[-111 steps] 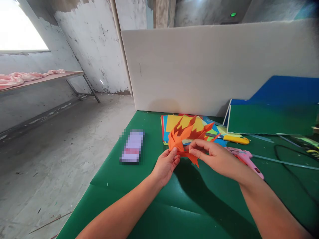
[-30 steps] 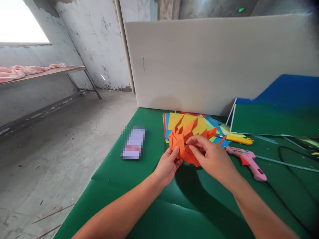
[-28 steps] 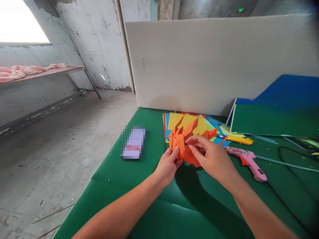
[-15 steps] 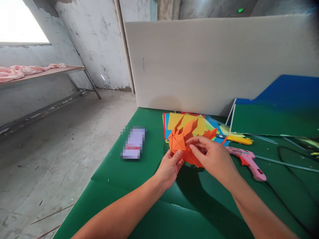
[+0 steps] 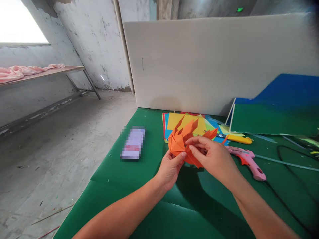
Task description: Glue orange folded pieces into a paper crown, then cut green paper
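Above the green tabletop (image 5: 119,186), the left hand (image 5: 170,167) pinches the orange folded-paper model (image 5: 177,143) from below; the right hand (image 5: 215,157) pinches its side; too hard a tug could tear a crease.

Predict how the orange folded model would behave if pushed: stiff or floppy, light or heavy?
The orange folded model is probably light, its edges looking paper-thin. Its creased layers likely keep the front fairly stiff, but the slender projecting points may bend easily.
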`<state>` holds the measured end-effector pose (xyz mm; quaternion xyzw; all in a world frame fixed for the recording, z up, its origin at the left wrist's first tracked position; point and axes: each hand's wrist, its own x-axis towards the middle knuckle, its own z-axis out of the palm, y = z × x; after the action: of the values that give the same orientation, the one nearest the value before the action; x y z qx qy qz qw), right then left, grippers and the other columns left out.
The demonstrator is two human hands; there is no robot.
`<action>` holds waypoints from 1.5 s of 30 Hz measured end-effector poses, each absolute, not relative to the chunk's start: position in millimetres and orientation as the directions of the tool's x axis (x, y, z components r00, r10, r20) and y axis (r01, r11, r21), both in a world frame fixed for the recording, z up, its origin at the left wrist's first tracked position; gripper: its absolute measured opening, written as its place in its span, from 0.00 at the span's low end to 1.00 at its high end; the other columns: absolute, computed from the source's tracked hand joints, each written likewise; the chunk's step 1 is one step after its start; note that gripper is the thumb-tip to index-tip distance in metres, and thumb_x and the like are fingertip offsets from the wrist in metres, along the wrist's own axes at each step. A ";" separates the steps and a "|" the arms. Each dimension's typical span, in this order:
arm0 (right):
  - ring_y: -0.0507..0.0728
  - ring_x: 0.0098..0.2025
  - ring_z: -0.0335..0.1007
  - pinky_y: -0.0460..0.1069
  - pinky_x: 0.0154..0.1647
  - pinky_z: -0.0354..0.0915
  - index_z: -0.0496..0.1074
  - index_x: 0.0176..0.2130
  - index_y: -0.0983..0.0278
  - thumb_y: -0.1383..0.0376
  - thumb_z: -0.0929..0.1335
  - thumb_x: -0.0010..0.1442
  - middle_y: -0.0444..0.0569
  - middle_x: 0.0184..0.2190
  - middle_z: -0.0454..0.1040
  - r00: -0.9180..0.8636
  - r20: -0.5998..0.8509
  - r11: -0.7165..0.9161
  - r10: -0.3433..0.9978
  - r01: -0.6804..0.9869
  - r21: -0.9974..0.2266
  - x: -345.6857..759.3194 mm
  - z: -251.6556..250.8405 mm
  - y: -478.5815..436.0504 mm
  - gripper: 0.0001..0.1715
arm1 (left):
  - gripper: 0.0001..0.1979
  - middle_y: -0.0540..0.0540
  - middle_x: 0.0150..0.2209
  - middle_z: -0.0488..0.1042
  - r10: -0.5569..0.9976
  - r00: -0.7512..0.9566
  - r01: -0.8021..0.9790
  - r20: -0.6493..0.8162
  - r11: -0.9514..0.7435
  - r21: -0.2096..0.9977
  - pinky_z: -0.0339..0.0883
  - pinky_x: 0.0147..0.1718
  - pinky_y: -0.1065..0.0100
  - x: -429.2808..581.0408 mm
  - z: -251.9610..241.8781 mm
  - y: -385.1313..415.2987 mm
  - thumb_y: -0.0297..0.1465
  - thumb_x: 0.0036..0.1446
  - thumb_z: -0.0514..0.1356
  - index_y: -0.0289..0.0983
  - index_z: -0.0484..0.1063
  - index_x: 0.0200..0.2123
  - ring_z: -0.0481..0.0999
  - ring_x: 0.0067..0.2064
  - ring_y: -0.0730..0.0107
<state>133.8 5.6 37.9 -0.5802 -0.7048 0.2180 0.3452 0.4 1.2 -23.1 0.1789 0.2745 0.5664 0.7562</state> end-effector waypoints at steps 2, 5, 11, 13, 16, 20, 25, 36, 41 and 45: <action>0.56 0.34 0.78 0.49 0.30 0.71 0.74 0.38 0.57 0.62 0.65 0.59 0.43 0.34 0.81 -0.085 0.215 0.216 0.973 0.661 -0.718 134.7 37.0 6.1 0.08 | 0.20 0.47 0.41 0.80 0.955 0.209 -0.761 -0.210 0.294 0.578 0.69 0.39 0.76 0.4 -23.2 1.3 0.27 0.43 0.73 0.36 0.76 0.41 0.78 0.39 0.74; 0.55 0.34 0.78 0.49 0.31 0.71 0.74 0.39 0.56 0.62 0.65 0.59 0.42 0.34 0.81 -0.079 0.191 0.195 0.978 0.656 -0.729 135.1 36.5 6.1 0.08 | 0.19 0.47 0.41 0.80 0.956 0.211 -0.760 -0.204 0.292 0.580 0.69 0.37 0.77 0.2 -24.0 1.8 0.26 0.44 0.72 0.36 0.76 0.41 0.78 0.38 0.76; 0.54 0.33 0.77 0.48 0.30 0.70 0.74 0.38 0.56 0.61 0.65 0.59 0.41 0.33 0.80 -0.077 0.175 0.182 0.982 0.652 -0.736 132.9 38.9 4.5 0.08 | 0.19 0.47 0.41 0.79 0.961 0.196 -0.754 -0.196 0.276 0.596 0.68 0.38 0.77 0.1 -26.2 1.5 0.27 0.44 0.73 0.36 0.76 0.42 0.77 0.39 0.76; 0.54 0.33 0.77 0.49 0.30 0.70 0.74 0.38 0.56 0.61 0.65 0.59 0.41 0.33 0.80 -0.077 0.169 0.178 0.983 0.645 -0.743 132.5 39.0 4.6 0.08 | 0.19 0.47 0.41 0.79 0.961 0.196 -0.753 -0.195 0.274 0.598 0.68 0.38 0.77 0.0 -26.2 1.5 0.27 0.44 0.72 0.36 0.76 0.42 0.77 0.39 0.75; 0.55 0.35 0.77 0.49 0.33 0.71 0.74 0.39 0.56 0.62 0.65 0.59 0.42 0.35 0.80 -0.075 0.158 0.169 0.985 0.628 -0.760 133.5 37.4 6.5 0.09 | 0.19 0.47 0.42 0.79 0.961 0.199 -0.758 -0.191 0.274 0.591 0.68 0.39 0.76 0.1 -24.9 2.0 0.27 0.45 0.72 0.35 0.76 0.42 0.77 0.40 0.75; 0.56 0.37 0.77 0.50 0.37 0.71 0.74 0.40 0.56 0.61 0.65 0.59 0.44 0.37 0.80 -0.073 0.163 0.174 0.984 0.605 -0.777 135.9 34.9 9.2 0.10 | 0.19 0.47 0.42 0.79 0.959 0.204 -0.761 -0.199 0.283 0.584 0.68 0.40 0.76 0.3 -22.6 2.6 0.26 0.45 0.72 0.35 0.76 0.42 0.77 0.41 0.74; 0.55 0.35 0.77 0.49 0.34 0.71 0.73 0.40 0.56 0.61 0.65 0.59 0.42 0.36 0.80 -0.080 0.163 0.177 0.983 0.609 -0.773 135.0 36.0 7.3 0.09 | 0.18 0.47 0.43 0.79 0.963 0.192 -0.763 -0.191 0.268 0.589 0.68 0.42 0.75 0.2 -24.2 2.7 0.26 0.46 0.71 0.35 0.76 0.42 0.77 0.41 0.74; 0.53 0.28 0.75 0.48 0.28 0.67 0.74 0.42 0.58 0.63 0.64 0.61 0.42 0.32 0.80 -0.130 0.218 0.248 0.967 0.656 -0.712 131.3 39.9 3.2 0.11 | 0.16 0.47 0.42 0.79 0.972 0.174 -0.771 -0.160 0.236 0.592 0.67 0.42 0.74 0.2 -26.9 3.4 0.26 0.47 0.70 0.36 0.76 0.42 0.77 0.41 0.74; 0.52 0.28 0.75 0.47 0.26 0.66 0.73 0.43 0.58 0.63 0.63 0.62 0.42 0.34 0.80 -0.146 0.243 0.276 0.959 0.677 -0.683 131.0 38.2 2.4 0.12 | 0.17 0.48 0.42 0.79 0.971 0.167 -0.769 -0.171 0.237 0.593 0.67 0.43 0.74 -0.1 -28.7 3.6 0.24 0.48 0.70 0.37 0.75 0.42 0.77 0.41 0.75; 0.53 0.29 0.75 0.47 0.27 0.65 0.71 0.45 0.57 0.64 0.62 0.62 0.42 0.34 0.80 -0.165 0.252 0.294 0.954 0.692 -0.660 130.4 39.6 1.0 0.13 | 0.17 0.48 0.41 0.79 0.974 0.164 -0.772 -0.159 0.227 0.593 0.68 0.44 0.74 -0.3 -31.2 4.3 0.24 0.47 0.70 0.37 0.75 0.42 0.77 0.41 0.75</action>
<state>130.4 1.0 39.6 -0.5587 -0.7361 0.2019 0.3244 -0.3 4.3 -31.2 0.1923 0.2615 0.5912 0.7383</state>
